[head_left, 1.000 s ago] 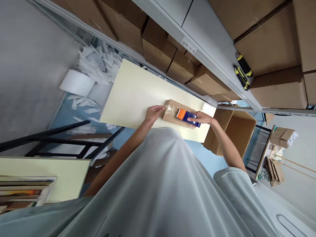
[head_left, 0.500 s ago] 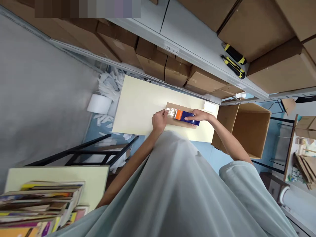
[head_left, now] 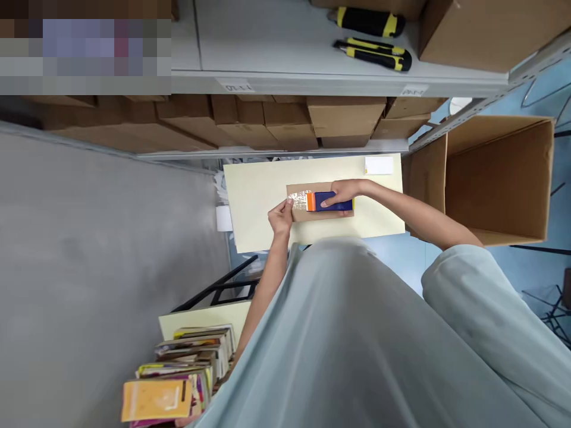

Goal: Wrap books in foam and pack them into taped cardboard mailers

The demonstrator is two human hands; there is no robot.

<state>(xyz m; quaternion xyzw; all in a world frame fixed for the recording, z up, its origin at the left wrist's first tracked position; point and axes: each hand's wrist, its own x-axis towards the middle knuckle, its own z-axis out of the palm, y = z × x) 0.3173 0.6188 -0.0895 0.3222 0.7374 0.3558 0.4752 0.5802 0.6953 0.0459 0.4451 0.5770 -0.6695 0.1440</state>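
Observation:
A flat brown cardboard piece (head_left: 320, 216) lies on the pale yellow tabletop (head_left: 259, 184). Over it is a dark blue packet (head_left: 343, 205) with an orange band, and shiny crinkled clear plastic (head_left: 298, 199) extends from its left end. My right hand (head_left: 347, 191) grips the blue part, thumb on top and fingers reaching underneath. At the left edge of the cardboard, my left hand (head_left: 281, 217) pinches the end of the plastic between thumb and fingers. Whether that hand also holds the cardboard is unclear.
Behind the table, a grey shelf (head_left: 267, 83) carries cardboard boxes and two yellow-black utility knives (head_left: 375, 53). A small white box (head_left: 379, 166) rests at the table's back right. An open carton (head_left: 497, 178) stands to the right; stacked books (head_left: 196, 356) are lower left.
My view has turned, so the table now looks more level and the shelf nearer. Both hands keep their hold on the packet and plastic, which lie almost straight across the table.

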